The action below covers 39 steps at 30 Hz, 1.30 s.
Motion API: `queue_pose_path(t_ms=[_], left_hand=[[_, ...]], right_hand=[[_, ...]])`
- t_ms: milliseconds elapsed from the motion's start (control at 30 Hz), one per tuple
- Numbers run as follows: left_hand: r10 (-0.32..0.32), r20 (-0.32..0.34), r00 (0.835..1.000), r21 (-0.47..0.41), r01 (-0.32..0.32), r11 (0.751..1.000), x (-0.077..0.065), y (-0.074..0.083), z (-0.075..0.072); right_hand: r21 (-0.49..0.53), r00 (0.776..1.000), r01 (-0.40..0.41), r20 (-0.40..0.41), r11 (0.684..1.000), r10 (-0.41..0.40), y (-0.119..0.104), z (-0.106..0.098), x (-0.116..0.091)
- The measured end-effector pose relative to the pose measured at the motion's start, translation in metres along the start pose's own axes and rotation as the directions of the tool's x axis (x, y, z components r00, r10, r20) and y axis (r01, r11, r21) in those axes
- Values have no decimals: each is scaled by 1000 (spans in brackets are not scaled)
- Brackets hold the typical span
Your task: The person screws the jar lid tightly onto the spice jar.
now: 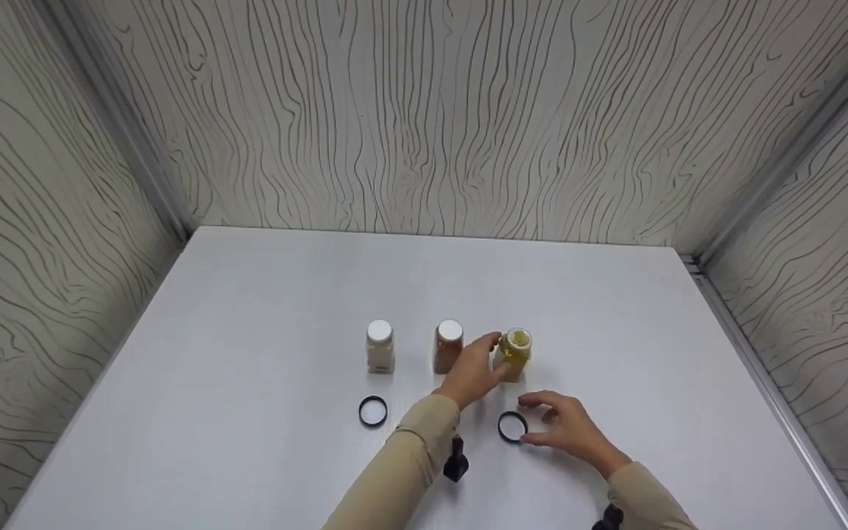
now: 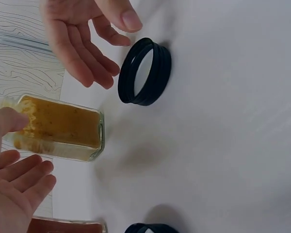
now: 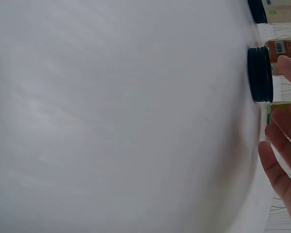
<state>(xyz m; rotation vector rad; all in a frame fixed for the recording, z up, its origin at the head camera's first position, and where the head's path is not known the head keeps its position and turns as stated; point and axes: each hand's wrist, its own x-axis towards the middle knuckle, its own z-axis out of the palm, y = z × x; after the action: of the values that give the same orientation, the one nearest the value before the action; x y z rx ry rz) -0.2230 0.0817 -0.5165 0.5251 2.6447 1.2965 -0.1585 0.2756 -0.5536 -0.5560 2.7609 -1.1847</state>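
My left hand (image 1: 472, 370) is beside a square glass jar of yellow powder (image 1: 514, 361). In the left wrist view its thumb (image 2: 9, 120) overlaps the upper part of that jar (image 2: 63, 127), while the other fingers stay unwrapped alongside. The jar stands upright, its mouth uncovered. Nearer me, my right hand (image 1: 567, 430) arches in a C shape at the side of a black ring (image 1: 502, 434) lying on the table, thumb tip right at its rim. Left of the yellow jar stands a jar of reddish-brown powder (image 1: 447, 355), partly behind my left hand, with a white round top.
Farther left stands a third jar with pale contents (image 1: 380, 356) and a white top. In front of it lies a second black ring (image 1: 362, 421). The white table (image 1: 247, 309) is enclosed by wood-grain patterned panels (image 1: 424, 118) at the back and both sides.
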Motion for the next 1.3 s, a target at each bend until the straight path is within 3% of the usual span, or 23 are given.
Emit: queue_pose_path(t_ms=[200, 367, 767, 900, 1200, 1300], left_hand=[[37, -20, 999, 19, -36, 999, 2, 2, 1], [2, -7, 1000, -11, -2, 1000, 5, 0, 4], [29, -29, 999, -31, -29, 999, 9, -4, 10], [11, -28, 1000, -38, -12, 999, 8, -4, 12], [-10, -27, 1000, -53, 9, 999, 8, -1, 13], [-9, -27, 1000, -70, 7, 998, 8, -1, 13]], right_hand=[[38, 998, 45, -51, 998, -44, 6, 6, -2], [22, 998, 27, -63, 999, -25, 6, 10, -2], [-18, 996, 15, -86, 1000, -17, 4, 18, -4], [-22, 996, 10, -85, 1000, -12, 4, 20, -5], [-28, 979, 137, -146, 990, -139, 7, 24, -5], [-34, 978, 143, -148, 989, -146, 6, 25, -5]])
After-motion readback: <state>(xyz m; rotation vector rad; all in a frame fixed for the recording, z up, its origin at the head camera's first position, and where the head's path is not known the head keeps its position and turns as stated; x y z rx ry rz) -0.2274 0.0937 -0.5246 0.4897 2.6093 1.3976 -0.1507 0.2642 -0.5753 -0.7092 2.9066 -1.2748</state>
